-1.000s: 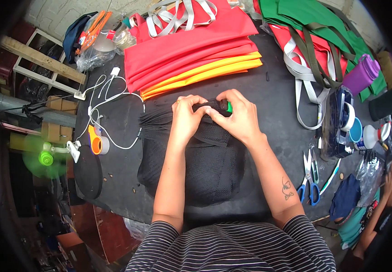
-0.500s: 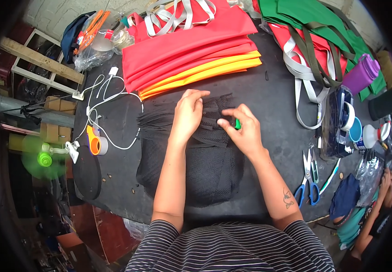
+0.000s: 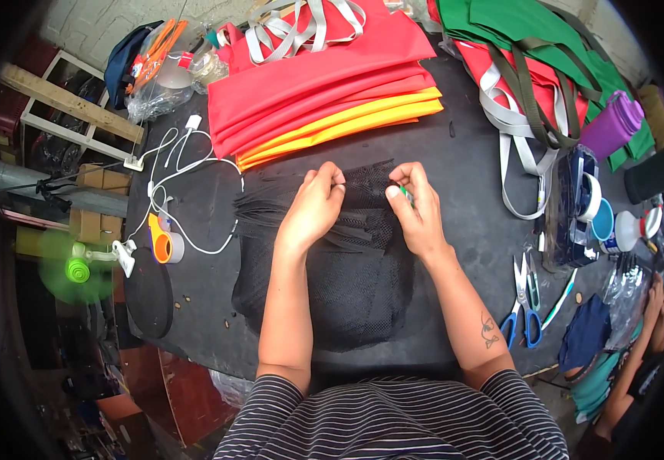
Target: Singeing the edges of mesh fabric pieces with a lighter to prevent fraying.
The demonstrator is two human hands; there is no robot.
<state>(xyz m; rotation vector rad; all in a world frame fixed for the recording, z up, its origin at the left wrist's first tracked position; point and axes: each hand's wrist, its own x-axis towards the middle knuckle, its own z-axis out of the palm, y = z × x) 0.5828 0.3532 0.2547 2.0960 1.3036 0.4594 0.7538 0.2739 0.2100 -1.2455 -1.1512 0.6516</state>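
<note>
Black mesh fabric (image 3: 359, 299) lies gathered on the dark table in front of me, with a fringe of thin black strips (image 3: 259, 203) at its left. My left hand (image 3: 315, 205) has its fingers curled together at the upper edge of the mesh. Opposite it, my right hand (image 3: 418, 211) pinches the mesh's upper right edge between thumb and fingers. A small green thing (image 3: 405, 191) shows inside the right hand; most of it is hidden, so its kind cannot be made out.
Folded red and yellow fabric bags (image 3: 324, 100) are stacked beyond the mesh. At left are white cables (image 3: 194, 165), a tape dispenser (image 3: 164, 247) and a spinning green fan (image 3: 77, 270). Blue-handled scissors (image 3: 521, 307) lie at right. Another person's hand (image 3: 658, 299) shows far right.
My left hand has curled its stretched forefinger inward. My right hand has shifted slightly right and up, its thumb and fingers closer together at the mesh edge.
</note>
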